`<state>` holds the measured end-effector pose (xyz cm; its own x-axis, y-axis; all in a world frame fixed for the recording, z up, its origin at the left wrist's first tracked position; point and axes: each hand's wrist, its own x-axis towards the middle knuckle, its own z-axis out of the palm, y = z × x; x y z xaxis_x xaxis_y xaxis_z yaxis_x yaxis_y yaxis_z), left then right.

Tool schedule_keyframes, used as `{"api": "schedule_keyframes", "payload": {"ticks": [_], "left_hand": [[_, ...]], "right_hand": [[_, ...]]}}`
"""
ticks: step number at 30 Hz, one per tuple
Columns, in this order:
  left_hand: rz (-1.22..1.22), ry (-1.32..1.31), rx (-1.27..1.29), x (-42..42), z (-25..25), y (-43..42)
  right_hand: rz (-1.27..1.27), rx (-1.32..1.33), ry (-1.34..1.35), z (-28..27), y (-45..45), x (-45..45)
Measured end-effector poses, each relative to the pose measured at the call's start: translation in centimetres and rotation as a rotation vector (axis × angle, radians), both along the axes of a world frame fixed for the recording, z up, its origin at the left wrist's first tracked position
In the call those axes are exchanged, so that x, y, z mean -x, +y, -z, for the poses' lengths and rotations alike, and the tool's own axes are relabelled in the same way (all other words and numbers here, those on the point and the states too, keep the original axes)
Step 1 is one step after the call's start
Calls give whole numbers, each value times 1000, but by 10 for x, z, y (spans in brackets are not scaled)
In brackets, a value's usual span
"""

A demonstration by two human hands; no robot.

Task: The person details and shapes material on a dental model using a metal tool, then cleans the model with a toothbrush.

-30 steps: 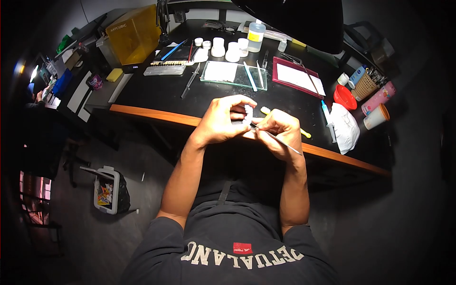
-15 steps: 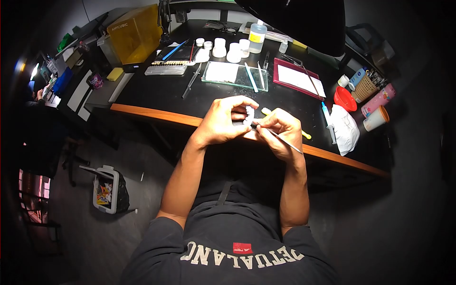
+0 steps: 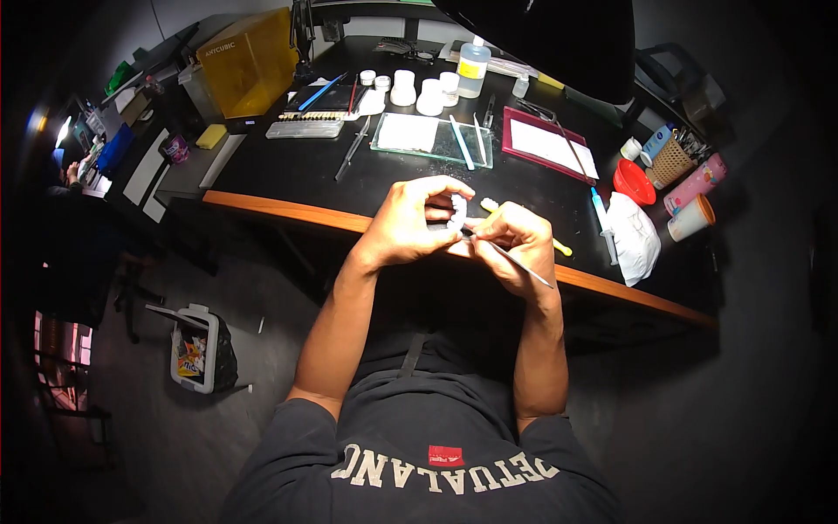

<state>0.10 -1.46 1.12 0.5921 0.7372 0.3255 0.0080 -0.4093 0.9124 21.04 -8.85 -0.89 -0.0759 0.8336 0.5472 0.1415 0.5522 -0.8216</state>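
Near the table's front edge, my left hand (image 3: 403, 224) grips a white dental model (image 3: 457, 212) between thumb and fingers, its row of teeth turned toward the right. Pinched in my right hand (image 3: 522, 240) is a slim metal hand tool (image 3: 529, 270), its handle slanting down to the right. The tool's working end is close to the lower part of the model; whether it touches I cannot tell. Behind my right hand lies a yellow toothbrush (image 3: 564, 250), partly hidden by the fingers.
A glass slab (image 3: 419, 156) with white paper and tools lies beyond my hands. Right of it are a magenta-edged pad (image 3: 550, 147), a syringe (image 3: 602, 223), a crumpled white tissue (image 3: 634, 240) and a red bowl (image 3: 635, 182). White jars (image 3: 402, 88) stand behind; a lamp overhangs.
My right hand and the metal tool have shifted slightly, and the tool's handle end sits a little lower and further left. My left hand and the dental model look still.
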Motion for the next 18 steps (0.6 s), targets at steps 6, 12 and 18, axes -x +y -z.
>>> {"api": "schedule_keyframes", "payload": {"ticks": [6, 12, 18], "left_hand": [[-4, -21, 41, 0, 1, -1], [-14, -29, 48, -1, 0, -2], [-27, -25, 48, -1, 0, -2]], "right_hand": [[18, 10, 43, 1, 1, 2], [-17, 20, 11, 0, 0, -1], [35, 66, 57, -2, -2, 4]]}}
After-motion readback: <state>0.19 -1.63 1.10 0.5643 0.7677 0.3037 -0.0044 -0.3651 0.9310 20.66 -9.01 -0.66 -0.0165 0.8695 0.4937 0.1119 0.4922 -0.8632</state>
